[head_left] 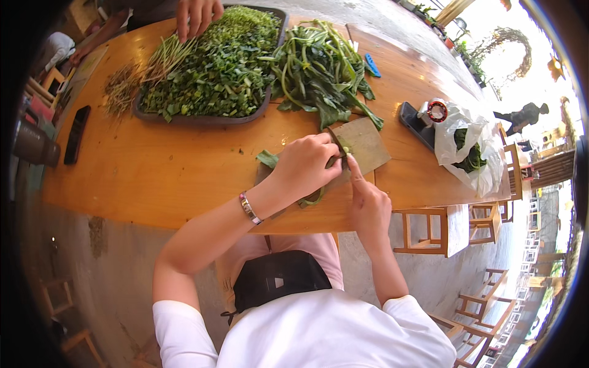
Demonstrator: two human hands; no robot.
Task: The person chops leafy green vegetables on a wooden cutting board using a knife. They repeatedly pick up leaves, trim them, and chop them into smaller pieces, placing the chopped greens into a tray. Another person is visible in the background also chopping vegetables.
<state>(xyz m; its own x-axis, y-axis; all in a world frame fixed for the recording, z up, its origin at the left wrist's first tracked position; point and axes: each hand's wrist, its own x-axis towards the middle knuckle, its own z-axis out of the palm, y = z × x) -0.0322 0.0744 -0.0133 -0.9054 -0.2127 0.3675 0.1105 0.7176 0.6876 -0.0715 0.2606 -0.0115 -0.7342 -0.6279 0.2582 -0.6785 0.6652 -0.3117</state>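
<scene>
My left hand [310, 158], with a metal-link bracelet at the wrist, holds leafy greens down on a worn board [366, 145]. A leaf [268, 158] and a curved stem [314, 198] stick out beside it. My right hand [372, 204] is closed, its index finger stretched along a dark knife blade [337, 139]; the handle is hidden. The blade lies close to my left fingers, by a small cut piece of green. Beyond the board lies a heap of whole leafy greens [317, 69]. A dark tray [202, 120] of chopped greens stands to its left.
Another person's hand [198, 16] reaches over the tray, near thin stems with roots [124, 87]. A phone [77, 135] and a dark bottle [34, 141] are on the left. A blue object [372, 65], a dark case [416, 124] and a plastic bag [478, 170] with greens are on the right.
</scene>
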